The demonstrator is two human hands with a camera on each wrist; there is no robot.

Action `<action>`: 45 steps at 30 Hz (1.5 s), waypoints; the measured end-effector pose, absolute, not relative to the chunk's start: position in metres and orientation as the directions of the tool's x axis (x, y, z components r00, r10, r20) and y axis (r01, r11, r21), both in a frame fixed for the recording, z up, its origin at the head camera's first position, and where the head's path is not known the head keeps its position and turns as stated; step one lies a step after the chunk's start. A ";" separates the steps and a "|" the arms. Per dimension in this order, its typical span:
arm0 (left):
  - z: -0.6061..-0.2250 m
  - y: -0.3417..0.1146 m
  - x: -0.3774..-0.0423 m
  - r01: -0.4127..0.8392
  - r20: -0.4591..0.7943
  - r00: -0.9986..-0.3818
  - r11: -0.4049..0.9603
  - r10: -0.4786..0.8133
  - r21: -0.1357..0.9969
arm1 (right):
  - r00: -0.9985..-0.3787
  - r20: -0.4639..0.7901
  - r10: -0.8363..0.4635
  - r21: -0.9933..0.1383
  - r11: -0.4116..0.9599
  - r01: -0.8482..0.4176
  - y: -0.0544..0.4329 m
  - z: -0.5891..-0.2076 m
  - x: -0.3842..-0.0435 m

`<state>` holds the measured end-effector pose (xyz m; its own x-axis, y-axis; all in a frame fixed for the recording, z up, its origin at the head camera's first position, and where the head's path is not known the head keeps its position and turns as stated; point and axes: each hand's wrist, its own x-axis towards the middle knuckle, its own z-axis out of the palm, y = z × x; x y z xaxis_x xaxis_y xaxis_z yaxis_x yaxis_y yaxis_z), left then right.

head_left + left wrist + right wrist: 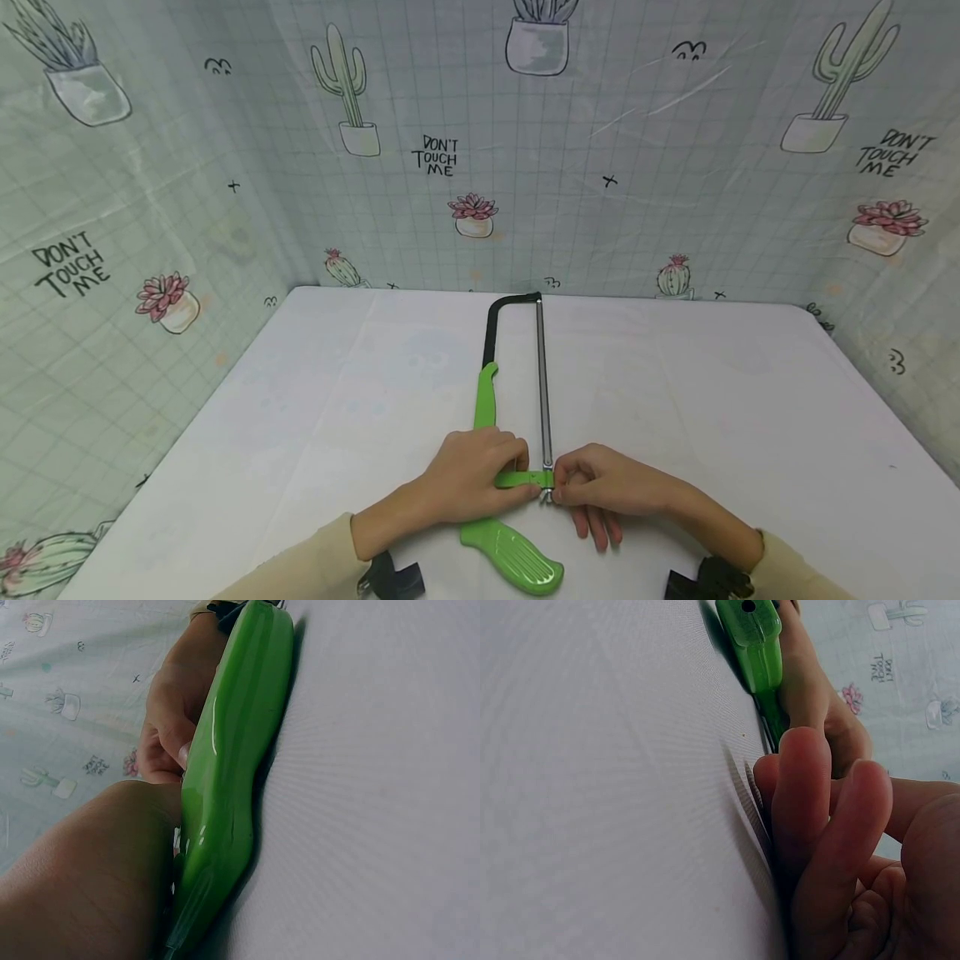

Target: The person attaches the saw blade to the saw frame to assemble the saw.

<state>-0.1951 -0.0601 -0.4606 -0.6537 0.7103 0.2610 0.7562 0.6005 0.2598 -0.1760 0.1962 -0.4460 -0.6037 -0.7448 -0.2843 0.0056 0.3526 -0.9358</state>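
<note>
A hacksaw (486, 408) with a green body and a black front bow lies on the white table. Its grey blade (543, 379) runs along the right side, away from the person. The left hand (474, 475) grips the green frame, thumb and fingers around the short crosspiece (521, 479) at the blade's near end. At that end sits a small metal wing nut (546, 497). Thumb and forefinger of the right hand (607, 483) pinch at it, the other fingers hanging loosely below. In the left wrist view the green handle (236, 742) partly hides the right hand.
The white table (360, 375) reaches back to a wall covering (420, 217) printed with cacti and words. Similar cloth hangs at the left and right sides. Black wrist straps (393, 579) show at both sleeves near the front edge.
</note>
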 end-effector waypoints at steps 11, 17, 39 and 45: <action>-0.459 -0.061 -0.197 0.760 0.258 -0.649 0.595 0.715 0.263 | -0.594 -0.285 -0.753 -0.939 0.344 0.014 0.195 -0.444 -0.177; -0.457 -0.062 -0.197 0.761 0.254 -0.647 0.590 0.719 0.268 | -0.592 -0.291 -0.751 -0.937 0.348 0.019 0.195 -0.443 -0.177; -0.456 -0.062 -0.199 0.768 0.245 -0.639 0.584 0.730 0.262 | -0.595 -0.293 -0.749 -0.933 0.360 0.007 0.195 -0.443 -0.179; -0.457 -0.063 -0.200 0.769 0.244 -0.638 0.582 0.730 0.265 | -0.596 -0.299 -0.745 -0.932 0.362 0.016 0.194 -0.442 -0.180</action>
